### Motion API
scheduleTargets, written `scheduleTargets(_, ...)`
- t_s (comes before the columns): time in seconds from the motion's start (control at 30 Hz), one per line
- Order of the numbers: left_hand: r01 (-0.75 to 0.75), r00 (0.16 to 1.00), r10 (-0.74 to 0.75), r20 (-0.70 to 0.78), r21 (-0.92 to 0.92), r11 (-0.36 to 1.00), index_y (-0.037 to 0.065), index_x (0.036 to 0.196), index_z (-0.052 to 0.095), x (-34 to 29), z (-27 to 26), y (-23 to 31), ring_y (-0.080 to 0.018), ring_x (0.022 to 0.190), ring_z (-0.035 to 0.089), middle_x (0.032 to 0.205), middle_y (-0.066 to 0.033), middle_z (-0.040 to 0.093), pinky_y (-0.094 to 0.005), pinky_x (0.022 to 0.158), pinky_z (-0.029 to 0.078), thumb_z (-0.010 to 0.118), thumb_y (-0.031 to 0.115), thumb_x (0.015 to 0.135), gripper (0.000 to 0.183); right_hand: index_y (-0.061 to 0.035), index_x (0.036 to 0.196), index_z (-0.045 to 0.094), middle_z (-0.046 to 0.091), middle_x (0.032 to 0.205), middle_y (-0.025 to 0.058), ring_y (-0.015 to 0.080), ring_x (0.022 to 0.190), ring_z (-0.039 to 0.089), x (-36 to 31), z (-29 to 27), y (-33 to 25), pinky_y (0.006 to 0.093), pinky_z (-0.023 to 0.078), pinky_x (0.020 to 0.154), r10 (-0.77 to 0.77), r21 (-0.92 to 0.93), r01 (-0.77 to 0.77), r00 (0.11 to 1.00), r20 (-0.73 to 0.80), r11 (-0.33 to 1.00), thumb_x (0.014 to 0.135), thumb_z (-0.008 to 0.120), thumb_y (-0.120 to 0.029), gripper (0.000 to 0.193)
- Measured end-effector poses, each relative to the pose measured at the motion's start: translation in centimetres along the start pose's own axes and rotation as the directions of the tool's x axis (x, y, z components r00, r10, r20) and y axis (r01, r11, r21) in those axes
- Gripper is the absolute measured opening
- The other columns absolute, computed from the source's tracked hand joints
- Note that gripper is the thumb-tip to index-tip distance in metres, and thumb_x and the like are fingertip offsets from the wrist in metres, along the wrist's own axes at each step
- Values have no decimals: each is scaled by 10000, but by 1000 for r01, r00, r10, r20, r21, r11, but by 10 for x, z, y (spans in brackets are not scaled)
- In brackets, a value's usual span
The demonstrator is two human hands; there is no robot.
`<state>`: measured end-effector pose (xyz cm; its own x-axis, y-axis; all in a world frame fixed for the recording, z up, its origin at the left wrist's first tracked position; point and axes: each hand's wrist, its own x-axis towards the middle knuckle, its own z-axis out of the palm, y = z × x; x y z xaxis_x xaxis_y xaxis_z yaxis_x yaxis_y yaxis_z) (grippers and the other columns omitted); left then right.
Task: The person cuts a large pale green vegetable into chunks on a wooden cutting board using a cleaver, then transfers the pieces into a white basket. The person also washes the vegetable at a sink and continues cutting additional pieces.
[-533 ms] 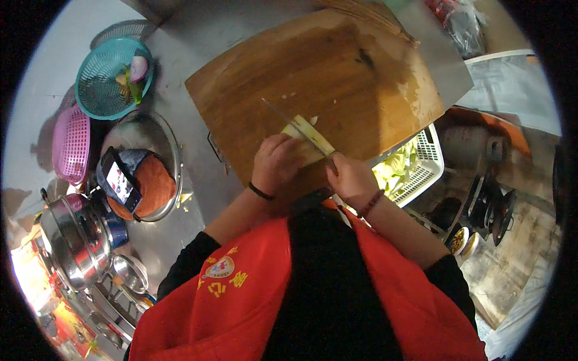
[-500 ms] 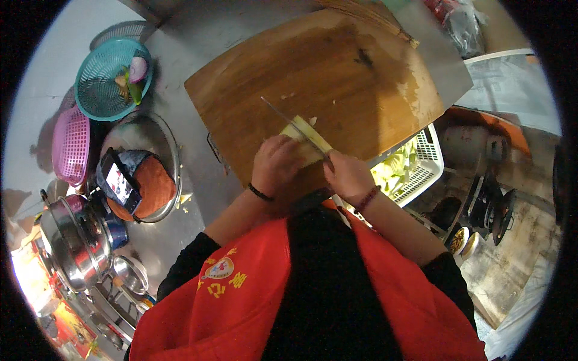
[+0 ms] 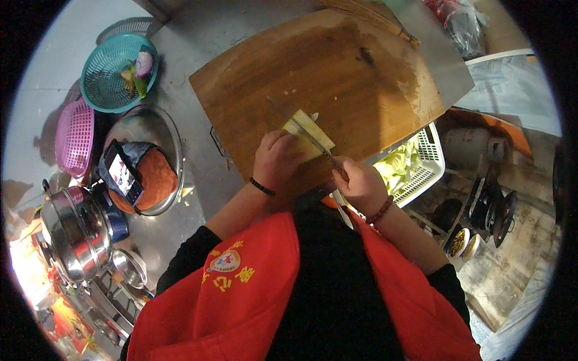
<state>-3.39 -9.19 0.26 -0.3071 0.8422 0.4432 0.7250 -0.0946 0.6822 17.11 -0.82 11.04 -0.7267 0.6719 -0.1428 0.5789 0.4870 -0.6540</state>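
On the large wooden cutting board [image 3: 289, 66] lies a block of pale yellow-green vegetable [image 3: 318, 133], its exact kind unclear. My left hand [image 3: 276, 161] presses on its near side with curled fingers. My right hand [image 3: 360, 185] grips the handle of a kitchen knife [image 3: 316, 144]. The blade, seen nearly edge-on, runs across the vegetable and points to the far left, close to the left fingertips. Whether it has cut in cannot be seen. Small pale scraps lie on the board beyond the blade.
Below the board's right edge, a white basket [image 3: 436, 159] holds pale green leaves. To the left are a teal colander [image 3: 99, 90] with an onion, a pink basket [image 3: 75, 135], and a round metal tray [image 3: 174, 144] bearing cloths and a propped phone [image 3: 122, 177]. Steel pots [image 3: 72, 231] stand nearer.
The knife and my right hand have shifted slightly right and nearer me. More of the vegetable shows on the blade's far side. My left hand stays on the vegetable; the whole view has shifted slightly.
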Motion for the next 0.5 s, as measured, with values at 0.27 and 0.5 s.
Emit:
scheduleTargets(0.27,-84,996,83,-18,-20,996,83,997,643,2,1,-6,-337,966,599,1050,-133,621,-412,790,513,785,150,684,349,-45,965,578,650,814,215,423,780,632,35,36,9,532,493,685,151,-137,-136,983,103,981,910,566,-248,211)
scheduleTargets(0.5,-34,999,35,11,-46,998,79,992,642,-2,-4,-8,-343,945,594,1031,-126,617,-422,792,512,777,149,721,310,-28,955,601,625,735,196,407,709,619,25,31,12,472,476,597,31,36,-28,996,-83,999,887,630,-209,196)
